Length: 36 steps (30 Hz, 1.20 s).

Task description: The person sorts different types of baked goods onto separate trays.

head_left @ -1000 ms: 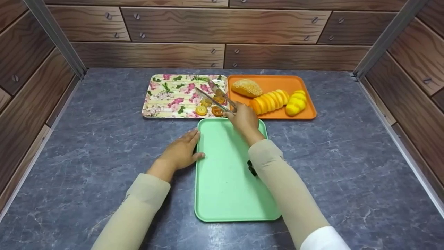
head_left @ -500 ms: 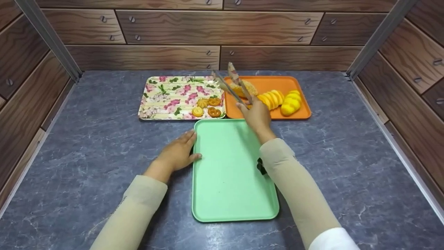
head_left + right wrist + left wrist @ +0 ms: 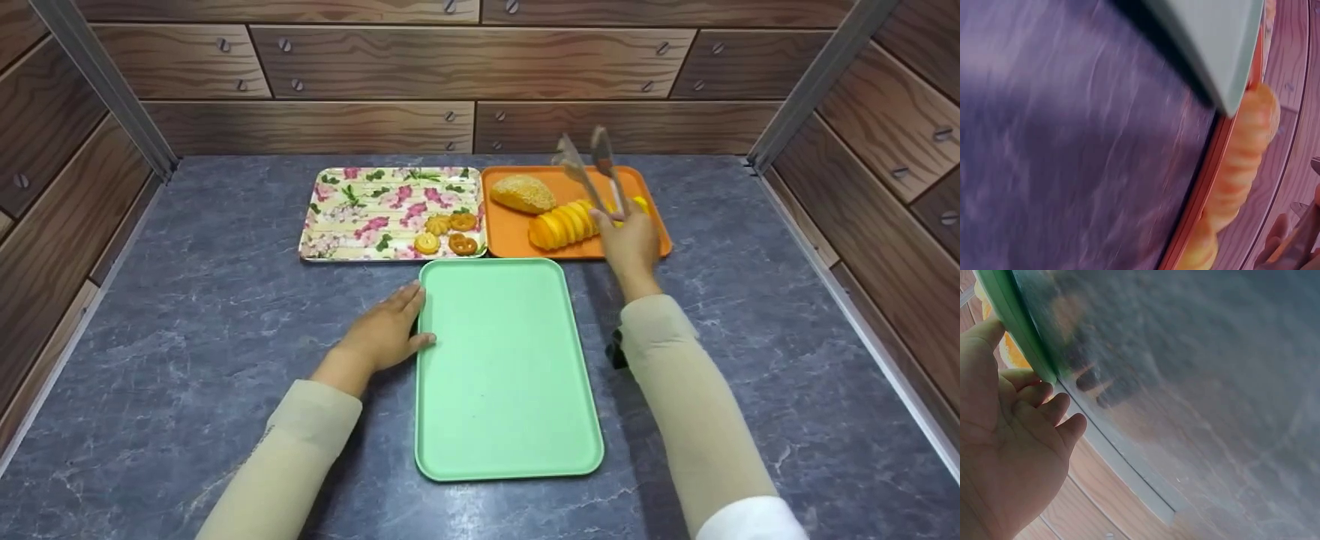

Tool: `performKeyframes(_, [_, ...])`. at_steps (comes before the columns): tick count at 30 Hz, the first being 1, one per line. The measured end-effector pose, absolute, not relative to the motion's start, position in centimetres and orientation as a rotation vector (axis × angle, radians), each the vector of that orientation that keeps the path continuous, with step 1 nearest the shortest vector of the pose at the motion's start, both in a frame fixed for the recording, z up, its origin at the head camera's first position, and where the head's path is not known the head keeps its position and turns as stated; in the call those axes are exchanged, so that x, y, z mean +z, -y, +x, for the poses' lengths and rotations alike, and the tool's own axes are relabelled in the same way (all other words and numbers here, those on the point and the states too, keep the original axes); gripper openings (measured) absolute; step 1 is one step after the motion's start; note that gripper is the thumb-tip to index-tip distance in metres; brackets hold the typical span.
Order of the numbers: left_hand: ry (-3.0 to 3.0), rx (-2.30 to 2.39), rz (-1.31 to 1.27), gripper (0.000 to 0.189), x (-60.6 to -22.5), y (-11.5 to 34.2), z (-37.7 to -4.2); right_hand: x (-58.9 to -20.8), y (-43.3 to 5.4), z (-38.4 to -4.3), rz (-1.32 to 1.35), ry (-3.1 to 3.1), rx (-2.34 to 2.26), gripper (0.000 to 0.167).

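My right hand (image 3: 631, 238) holds metal tongs (image 3: 586, 174) over the right part of the orange tray (image 3: 517, 241); their arms stand apart with nothing seen between them. Under the tongs lies a ridged orange-yellow loaf (image 3: 561, 226). A smaller yellow bread (image 3: 641, 202) is mostly hidden behind the hand. Farther left on that tray sits a sesame bun (image 3: 523, 193). My left hand (image 3: 381, 330) rests against the left edge of the light green tray (image 3: 502, 375). In the left wrist view its thumb touches the green rim (image 3: 1019, 326), the other fingers loosely bent beside it.
Left of the orange tray lies a floral tray (image 3: 352, 217) with several small cookies, among them a pretzel-shaped one (image 3: 463, 244). All the trays lie on a dark marbled tabletop (image 3: 225, 300). Wood-patterned walls (image 3: 480, 64) enclose the back and sides.
My right hand has carried the tongs rightward, from above the cookies on the floral tray, past the sesame bun, to the orange tray's right part. The left hand keeps its place.
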<state>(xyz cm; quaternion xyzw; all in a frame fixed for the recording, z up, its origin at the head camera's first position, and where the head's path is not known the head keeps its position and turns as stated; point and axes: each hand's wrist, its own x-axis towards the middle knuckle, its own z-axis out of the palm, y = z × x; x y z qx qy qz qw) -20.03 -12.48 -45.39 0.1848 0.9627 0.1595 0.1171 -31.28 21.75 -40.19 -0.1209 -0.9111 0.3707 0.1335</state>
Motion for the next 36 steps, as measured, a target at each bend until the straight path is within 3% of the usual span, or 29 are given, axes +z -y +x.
performKeyframes(6, [-2.820,0.465,0.542,0.077,-45.3,12.5,-20.0,-40.1,-25.9,-30.9,-0.481,2.602,1.010,0.048])
performKeyframes(17, [-2.827,0.458,0.544,0.078,-45.4,12.5,-20.0,-40.9,-32.3,-29.8,-0.699,2.652,0.925,0.062])
performKeyframes(27, [-2.818,0.470,0.547,0.077,-45.3,12.6,-20.0,-41.4,-34.2,-29.2,-0.826,2.754,0.905,0.076])
performKeyframes(36, [-2.830,0.470,0.560,0.077,-45.3,12.5,-20.0,-42.0,-34.6,-28.9,-0.893,2.921,0.852,0.078])
